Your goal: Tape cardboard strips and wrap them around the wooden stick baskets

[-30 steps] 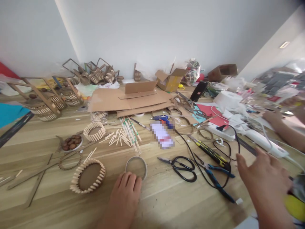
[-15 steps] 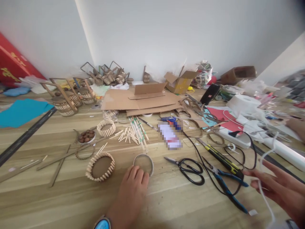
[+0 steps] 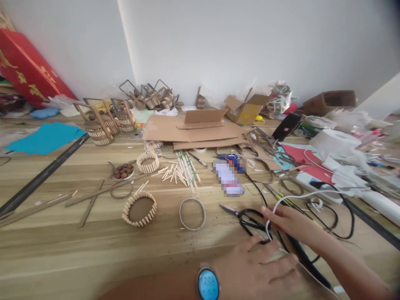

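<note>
A plain pale wall (image 3: pixel 234 46) closes the far side; from my remote station I see a wood-grained table (image 3: pixel 150 262) spanning the scene before it. Flattened cardboard sheets (image 3: pixel 165 129) lie at the far centre, apparently set back to leave the near surface for handwork. Handled baskets (image 3: pixel 99 134) stand at far left, probably grouped there out of the way.

At near right are my two hands. The left hand (image 3: pixel 258 264), palm down, has its fingers spread and slightly bent over the handle end of the black scissors (image 3: pixel 238 213); I see nothing gripped in it. The right hand (image 3: pixel 289 223) reaches in from the right, fingers loosely extended, with the white cord (image 3: pixel 300 196) running across them — whether they pinch it I cannot tell. The cord curves in from the right, then passes the left hand toward near right.

The scissors' blades point far left, which I take as keeping the tips clear of both hands. Farther left lie the pale ring (image 3: pixel 191 228) and the peg-rimmed disc (image 3: pixel 140 208), well apart. Smallest are the loose sticks (image 3: pixel 176 173) and brown nut-like balls (image 3: pixel 123 171) — the latter in a white bowl (image 3: pixel 132 175), presumably against rolling.
</note>
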Available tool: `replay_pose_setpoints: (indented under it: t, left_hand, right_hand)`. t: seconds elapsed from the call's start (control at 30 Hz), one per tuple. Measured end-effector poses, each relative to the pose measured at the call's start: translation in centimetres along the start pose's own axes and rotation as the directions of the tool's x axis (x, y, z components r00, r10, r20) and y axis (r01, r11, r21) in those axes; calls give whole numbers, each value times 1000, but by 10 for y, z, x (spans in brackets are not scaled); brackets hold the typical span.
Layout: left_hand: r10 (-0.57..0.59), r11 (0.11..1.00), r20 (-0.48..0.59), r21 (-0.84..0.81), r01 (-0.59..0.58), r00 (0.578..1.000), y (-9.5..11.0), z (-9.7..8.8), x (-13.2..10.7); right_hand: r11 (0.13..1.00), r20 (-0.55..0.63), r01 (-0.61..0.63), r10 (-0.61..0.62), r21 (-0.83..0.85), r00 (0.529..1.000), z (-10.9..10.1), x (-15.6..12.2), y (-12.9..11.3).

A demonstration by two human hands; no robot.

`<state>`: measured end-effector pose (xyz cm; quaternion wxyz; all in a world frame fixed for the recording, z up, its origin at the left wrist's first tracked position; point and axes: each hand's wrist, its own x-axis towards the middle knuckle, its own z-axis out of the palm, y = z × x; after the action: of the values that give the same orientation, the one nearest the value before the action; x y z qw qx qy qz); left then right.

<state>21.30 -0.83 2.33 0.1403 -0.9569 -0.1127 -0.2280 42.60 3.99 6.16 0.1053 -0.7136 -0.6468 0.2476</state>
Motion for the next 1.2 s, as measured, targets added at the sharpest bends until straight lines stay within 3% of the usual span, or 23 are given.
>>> replay_pose_setpoints:
  t: [0.13, 0.27, 0.33, 0.4, 0.5, 0.6, 0.73, 0.83, 0.97, 1.1, 1.13, 1.2]
  left_hand:
    - [-147, 988, 8, -44, 148, 989, 9, 30, 14]
    - [-185, 979, 2, -89, 184, 983, 13, 47, 17]
    - [-188, 977, 1, -100, 187, 982, 13, 51, 15]
    - [-200, 973, 4, -117, 199, 980, 13, 53, 13]
    - [-199, 970, 17, -139, 199, 980, 10, 51, 11]
    - [-185, 969, 47, -158, 190, 982, 8, 47, 11]
    - [-193, 962, 107, -178, 209, 975, 3, 44, 15]
    - [-159, 962, 144, -201, 186, 977, 1, 43, 17]
    - [-187, 962, 108, -181, 205, 976, 0, 40, 15]
    - [-180, 972, 42, -146, 184, 983, 3, 41, 13]
    - [-177, 973, 38, -146, 181, 983, 3, 43, 14]
    - [-173, 972, 31, -157, 176, 984, 6, 46, 16]
  right_hand:
    - [999, 160, -32, 34, -13, 987, 0, 1, -5]
    - [987, 337, 7, 48, -161, 940, -19, -1, -23]
    - [955, 336, 125, -29, -269, 941, -29, 6, -43]
    - [882, 219, 331, -269, -336, 938, -31, 24, -71]
    - [850, 121, 387, -368, -357, 922, -13, 70, -115]
    - [835, 93, 402, -398, -376, 913, 20, 123, -149]
    - [843, 76, 412, -412, -347, 908, 57, 171, -168]
    - [871, 59, 414, -414, -266, 909, 62, 182, -169]
    - [909, 16, 412, -412, -70, 911, 34, 160, -152]
    - [893, -29, 412, -414, 183, 910, -6, 94, -109]
    - [865, -46, 420, -424, 274, 905, -13, 74, -94]
    - [666, -127, 374, -389, 645, 912, -17, 37, -61]
